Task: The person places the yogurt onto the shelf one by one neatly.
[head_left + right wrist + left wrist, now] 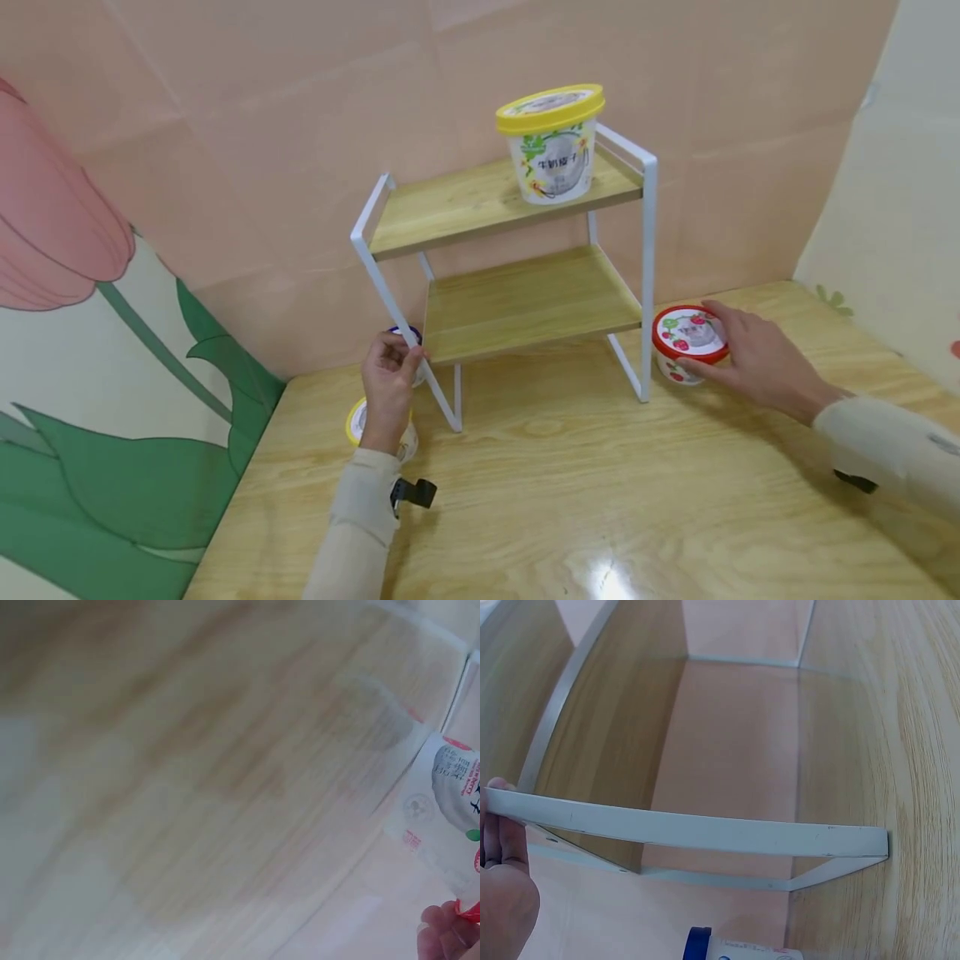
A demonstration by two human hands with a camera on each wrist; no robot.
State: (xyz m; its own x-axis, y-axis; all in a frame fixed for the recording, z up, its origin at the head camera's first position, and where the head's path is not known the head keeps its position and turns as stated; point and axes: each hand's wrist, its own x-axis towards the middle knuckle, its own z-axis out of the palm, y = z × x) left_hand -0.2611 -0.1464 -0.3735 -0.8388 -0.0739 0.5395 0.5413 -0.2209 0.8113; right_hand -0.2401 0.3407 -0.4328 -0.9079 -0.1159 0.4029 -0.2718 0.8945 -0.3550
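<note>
A two-tier wooden shelf rack with a white metal frame stands on the table. My left hand holds its left front leg, fingers curled and thumb against the metal; the left wrist view shows that hand at the frame bar. To the rack's right, my right hand grips a red-lidded paper tub between thumb and fingers. In the right wrist view the tub appears at the edge, fingertips by its red lid. A yellow-lidded tub stands upright on the upper tier.
Beside the rack's left leg is a blue-lidded tub, mostly hidden by my left hand in the head view. Another yellow-lidded tub sits partly behind my left wrist. A pink wall covering rises behind the wooden table.
</note>
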